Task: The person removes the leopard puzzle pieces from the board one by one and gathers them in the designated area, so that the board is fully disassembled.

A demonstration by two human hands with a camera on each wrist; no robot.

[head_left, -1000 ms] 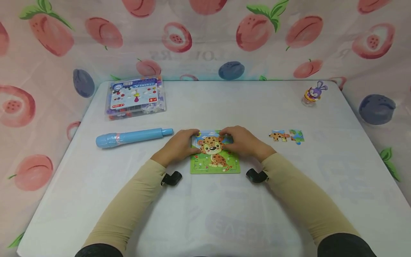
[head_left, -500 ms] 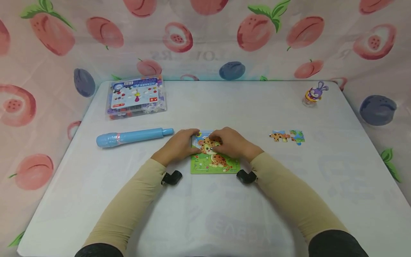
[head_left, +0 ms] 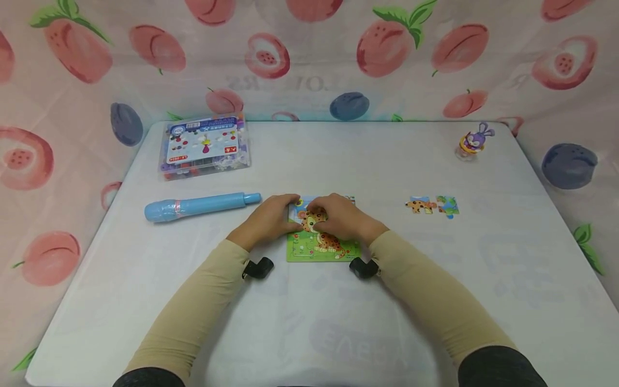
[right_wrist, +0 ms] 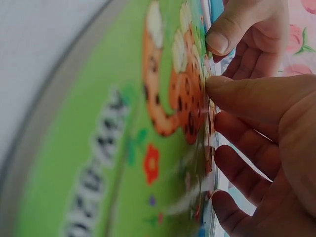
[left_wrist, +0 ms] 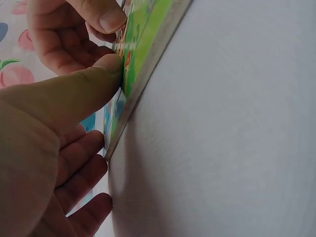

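Note:
A green jigsaw puzzle with a spotted leopard cub lies flat on the white table. My left hand holds its left side, thumb on the face and fingers at the far edge; the left wrist view shows that thumb pressing near the rim. Over the upper right part of the picture is my right hand. Its thumb and fingertips touch the picture, with the cub's head showing between thumb and forefinger. This hand hides much of the puzzle's right half.
Two loose puzzle pieces lie to the right, one with leopard spots and one blue-green. A light-blue tube-shaped thing lies left. A clear plastic box is at the back left, a purple rabbit figure at the back right.
My right hand has moved left across the puzzle, from its upper right side to the cub's head. My left hand and the loose pieces have stayed put.

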